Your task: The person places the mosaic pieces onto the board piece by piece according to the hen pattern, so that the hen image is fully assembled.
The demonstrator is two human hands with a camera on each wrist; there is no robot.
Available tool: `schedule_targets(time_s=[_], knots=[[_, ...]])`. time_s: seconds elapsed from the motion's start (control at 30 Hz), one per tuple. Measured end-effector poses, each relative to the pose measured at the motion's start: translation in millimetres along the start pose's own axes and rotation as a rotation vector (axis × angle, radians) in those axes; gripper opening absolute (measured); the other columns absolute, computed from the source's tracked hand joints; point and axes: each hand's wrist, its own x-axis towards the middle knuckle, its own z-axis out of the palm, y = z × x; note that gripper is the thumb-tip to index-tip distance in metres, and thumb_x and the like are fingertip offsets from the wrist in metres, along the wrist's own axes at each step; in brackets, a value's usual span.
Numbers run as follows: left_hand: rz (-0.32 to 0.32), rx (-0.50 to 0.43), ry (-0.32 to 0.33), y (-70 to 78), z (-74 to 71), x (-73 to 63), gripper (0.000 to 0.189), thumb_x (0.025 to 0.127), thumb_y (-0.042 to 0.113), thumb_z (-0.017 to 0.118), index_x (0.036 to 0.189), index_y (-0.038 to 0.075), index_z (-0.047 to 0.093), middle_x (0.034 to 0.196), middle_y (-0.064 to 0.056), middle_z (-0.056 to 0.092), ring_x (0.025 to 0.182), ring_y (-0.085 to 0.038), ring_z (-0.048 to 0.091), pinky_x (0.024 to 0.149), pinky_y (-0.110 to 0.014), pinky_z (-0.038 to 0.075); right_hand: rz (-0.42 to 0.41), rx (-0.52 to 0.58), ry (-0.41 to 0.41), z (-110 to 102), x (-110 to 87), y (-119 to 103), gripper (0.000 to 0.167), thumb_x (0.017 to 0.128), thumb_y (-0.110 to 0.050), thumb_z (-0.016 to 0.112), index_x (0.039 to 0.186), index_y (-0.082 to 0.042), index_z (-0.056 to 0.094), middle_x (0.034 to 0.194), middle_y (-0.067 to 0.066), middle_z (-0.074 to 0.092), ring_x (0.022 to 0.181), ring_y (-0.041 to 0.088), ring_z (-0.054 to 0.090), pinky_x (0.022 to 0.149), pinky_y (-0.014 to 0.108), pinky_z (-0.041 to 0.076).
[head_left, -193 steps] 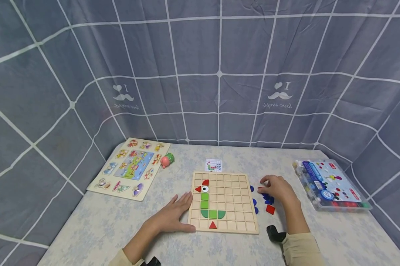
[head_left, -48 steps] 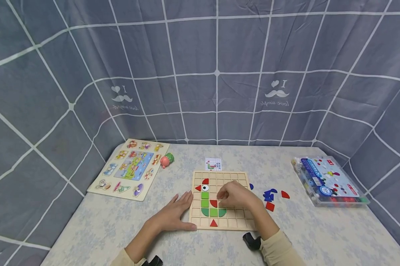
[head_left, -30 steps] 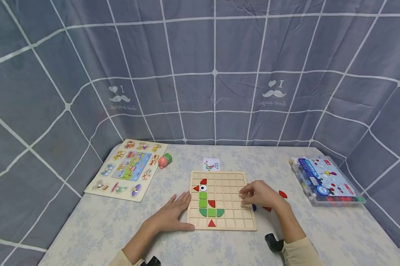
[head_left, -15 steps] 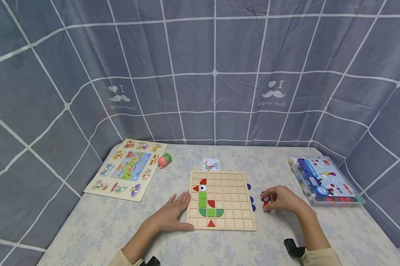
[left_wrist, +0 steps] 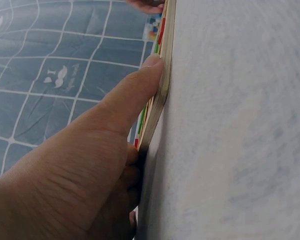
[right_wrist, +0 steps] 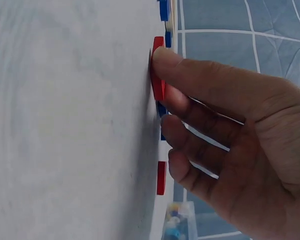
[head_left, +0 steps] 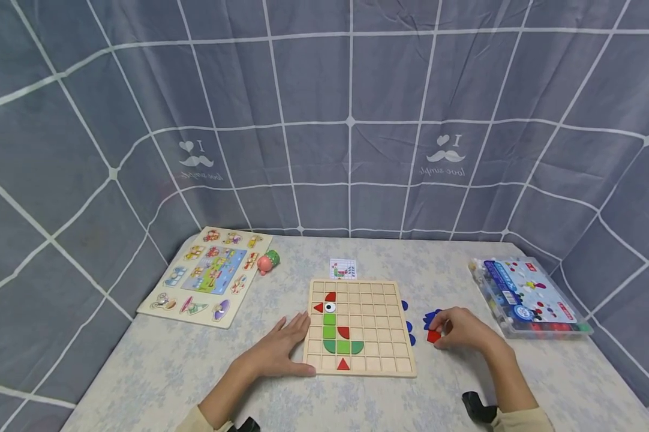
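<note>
My right hand [head_left: 462,330] pinches a red square tile [head_left: 433,336] between thumb and index finger, right of the wooden grid board [head_left: 375,370]. In the right wrist view the red square tile [right_wrist: 157,75] is seen nearly edge-on. Blue pieces [head_left: 430,318] lie by the fingertips. Spread out, my left hand [head_left: 278,351] rests at the board's left edge; its thumb [left_wrist: 140,80] touches the near edge. A bird-like figure sits in the board's cells: a red quarter circle [head_left: 343,332], green squares [head_left: 329,326], green quarter circles, an eye tile [head_left: 330,307] and red triangles [head_left: 343,364].
Behind the board lies a small pattern card [head_left: 343,269]. Several blue pieces [head_left: 409,326] line its right edge. A picture puzzle [head_left: 211,276] and a pink-green toy [head_left: 268,262] stand at left, a clear plastic case [head_left: 529,297] at right. Another red piece [right_wrist: 161,178] lies beyond the right hand.
My right hand has put a red quarter circle into the board above the green pieces, returned rightward to the loose pieces, and taken hold of the red square tile. The left hand stays put.
</note>
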Motion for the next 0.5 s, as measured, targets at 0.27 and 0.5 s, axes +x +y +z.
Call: schedule_targets(time_s=[0.27,0.5], knots=[[0.003,-0.004,0.004,0.8,0.6,-1.4,0.108,0.078,0.065,0.068,0.154,0.004,0.022,0.163,-0.009,0.019,0.152,-0.027,0.016,0.125,-0.052,0.010,-0.043,0.014,-0.009,1.7,0.3,3.8,0.027,0.068,-0.009,0.086,0.092,-0.006,0.074,0.079,-0.001,0.065,0.070,0.015,0.051,0.056,0.023,0.044],[0.003,0.004,0.002,0.6,-0.3,-0.5,0.109,0.077,0.065,0.068,0.154,0.004,0.021,0.163,-0.009,0.019,0.152,-0.027,0.016,0.125,-0.052,0.010,-0.050,0.028,-0.011,0.2,0.4,7.2,0.029,0.068,-0.010,0.086,0.094,-0.006,0.075,0.082,-0.001,0.067,0.070,0.014,0.050,0.056,0.022,0.044]])
